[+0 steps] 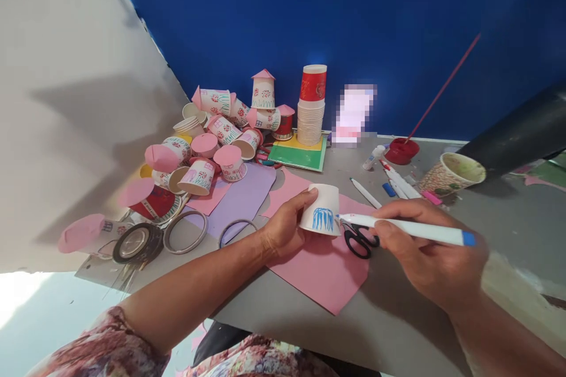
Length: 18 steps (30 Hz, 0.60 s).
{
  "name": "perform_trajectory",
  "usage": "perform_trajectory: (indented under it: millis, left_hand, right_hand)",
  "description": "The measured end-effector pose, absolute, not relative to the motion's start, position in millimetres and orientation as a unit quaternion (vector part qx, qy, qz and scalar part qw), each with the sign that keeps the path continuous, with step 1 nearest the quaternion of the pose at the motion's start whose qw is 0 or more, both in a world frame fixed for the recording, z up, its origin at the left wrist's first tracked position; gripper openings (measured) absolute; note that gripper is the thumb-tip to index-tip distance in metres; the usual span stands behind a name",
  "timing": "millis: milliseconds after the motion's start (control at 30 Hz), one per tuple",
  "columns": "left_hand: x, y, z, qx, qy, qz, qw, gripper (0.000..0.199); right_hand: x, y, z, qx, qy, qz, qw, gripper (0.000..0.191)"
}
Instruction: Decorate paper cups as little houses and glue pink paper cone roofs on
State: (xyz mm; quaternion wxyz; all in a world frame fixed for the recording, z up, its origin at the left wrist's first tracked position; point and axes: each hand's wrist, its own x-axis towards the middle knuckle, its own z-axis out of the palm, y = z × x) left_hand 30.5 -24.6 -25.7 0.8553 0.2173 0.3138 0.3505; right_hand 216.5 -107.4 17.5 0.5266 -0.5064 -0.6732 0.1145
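My left hand (289,221) grips a white paper cup (325,197), held upside down with its rim low. Blue strokes in an arched shape mark the side of the cup facing me. Between the fingers and thumb of my right hand (435,250) is a blue felt-tip marker (407,230), its tip at the cup's right edge; I cannot tell whether it touches. Beneath both hands lies a sheet of pink paper (327,283). Black-handled scissors (357,241) rest on it, partly hidden behind the marker and my right hand.
Decorated paper cups with pink tops (198,175) crowd the left side. A tall cup stack (311,118) stands on a green booklet (296,156). Tape rolls (186,232) lie near my left forearm. Several markers (400,182), a red pot (401,152) and a patterned cup (453,174) are at right.
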Motion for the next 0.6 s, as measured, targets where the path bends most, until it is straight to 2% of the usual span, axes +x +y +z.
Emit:
perform_trajectory:
  millis: [167, 367, 600]
  left_hand:
    - [32.0, -25.4, -21.0, 0.241, 0.309, 0.361, 0.846, 0.025]
    - [32.7, -32.8, -13.7, 0.332, 0.315, 0.386, 0.801, 0.036]
    - [30.4, -36.4, -11.0, 0.408, 0.338, 0.37, 0.763, 0.041]
  right_hand:
    - [216.3, -105.8, 20.4, -0.484, -0.691, 0.111, 0.526, 0.01]
    - [213.8, -108.9, 18.6, -0.479, -0.696, 0.117, 0.522, 0.005]
    - [211.2, -110.6, 20.4, -0.472, -0.715, 0.111, 0.504, 0.003]
